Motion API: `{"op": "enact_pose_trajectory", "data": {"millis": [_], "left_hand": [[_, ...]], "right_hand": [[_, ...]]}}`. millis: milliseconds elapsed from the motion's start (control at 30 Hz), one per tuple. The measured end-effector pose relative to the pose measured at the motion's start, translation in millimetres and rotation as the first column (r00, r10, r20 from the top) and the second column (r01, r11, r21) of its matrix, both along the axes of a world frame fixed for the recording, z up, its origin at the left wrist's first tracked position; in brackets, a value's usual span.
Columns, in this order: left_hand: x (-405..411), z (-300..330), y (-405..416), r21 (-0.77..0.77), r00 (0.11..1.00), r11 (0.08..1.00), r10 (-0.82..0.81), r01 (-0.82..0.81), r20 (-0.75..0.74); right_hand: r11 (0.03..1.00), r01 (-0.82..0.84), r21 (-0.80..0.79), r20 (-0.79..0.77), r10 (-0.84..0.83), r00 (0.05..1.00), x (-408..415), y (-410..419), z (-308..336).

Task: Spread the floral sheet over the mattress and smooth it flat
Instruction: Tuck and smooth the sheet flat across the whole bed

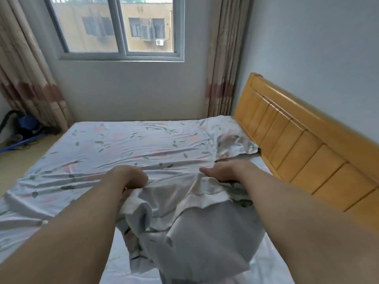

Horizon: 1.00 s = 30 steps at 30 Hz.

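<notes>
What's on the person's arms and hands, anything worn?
Nothing visible: the left hand and right hand are bare, no gloves. Both forearms are uncovered as far as the frame shows, with no sleeves, watch or bracelets.

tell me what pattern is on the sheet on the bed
The floral sheet is white with pale pink flowers and grey-green leaves, seen best in the head view.

Single head-worn view, looking forward and down across the bed (123, 144), close above both forearms
</notes>
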<state>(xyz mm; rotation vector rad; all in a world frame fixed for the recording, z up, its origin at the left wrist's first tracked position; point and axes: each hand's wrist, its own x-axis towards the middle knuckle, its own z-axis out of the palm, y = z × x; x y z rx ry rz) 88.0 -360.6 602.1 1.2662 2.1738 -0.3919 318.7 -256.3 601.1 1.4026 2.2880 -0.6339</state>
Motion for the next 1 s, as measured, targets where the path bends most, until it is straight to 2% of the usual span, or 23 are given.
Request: {"op": "enact_pose_trajectory", "data": {"millis": [100,233,367,400,433,500,567,733,833,900,1000], "left_hand": [[64.3,-8.8,45.5,-0.008,0.999,0.999,-0.053,0.053,0.004],[146.3,-13.9,120.5,0.095,0.983,0.981,-0.162,0.17,-0.081],[215.9,-21.4,198.4,0.237,0.986,0.958,-0.143,0.159,-0.085],[226.7,-24.5,213.5,0.274,0.986,0.949,-0.132,0.155,-0.1],[243.4,-25.4,233.9,0.333,0.995,0.939,-0.062,0.084,-0.075],[270.1,-24.7,262.9,0.489,0.992,0.866,0.123,-0.106,-0.003],[290.7,-17.9,286.0,0.582,0.975,0.789,0.217,-0.198,0.038],[331.1,7.8,331.6,0.762,0.97,0.633,0.24,-0.136,-0.026],[353.6,9.8,348.1,0.818,0.968,0.566,0.245,-0.099,-0.052],[364.6,-3.8,356.9,0.824,0.97,0.562,0.233,-0.077,-0.068],[376.6,-51.4,368.7,0.785,0.977,0.616,0.198,-0.06,-0.08]], "right_hand": [[0.996,0.075,-0.037,0.083,-0.072,0.994,66.7,30.6,-11.8],[0.992,0.129,-0.018,0.086,-0.127,0.988,150.1,95.5,-16.6],[0.981,0.194,0.022,-0.03,-0.193,0.981,220.9,184.6,-19.7],[0.979,0.202,0.025,-0.072,-0.2,0.977,230.8,201.4,-18.3],[0.978,0.205,0.039,-0.103,-0.2,0.974,246.3,223.7,-13.3],[0.978,0.197,0.068,-0.187,-0.182,0.965,267.9,250.3,2.4],[0.974,0.206,0.097,-0.271,-0.173,0.947,284.5,271.3,16.5],[0.901,0.298,0.314,-0.429,-0.145,0.891,321.3,311.7,44.4],[0.863,0.354,0.36,-0.475,-0.157,0.866,340.6,327.3,43.8],[0.856,0.366,0.366,-0.475,-0.167,0.864,352.0,334.3,29.4],[0.869,0.361,0.338,-0.437,-0.194,0.878,367.8,343.1,-24.8]]}}
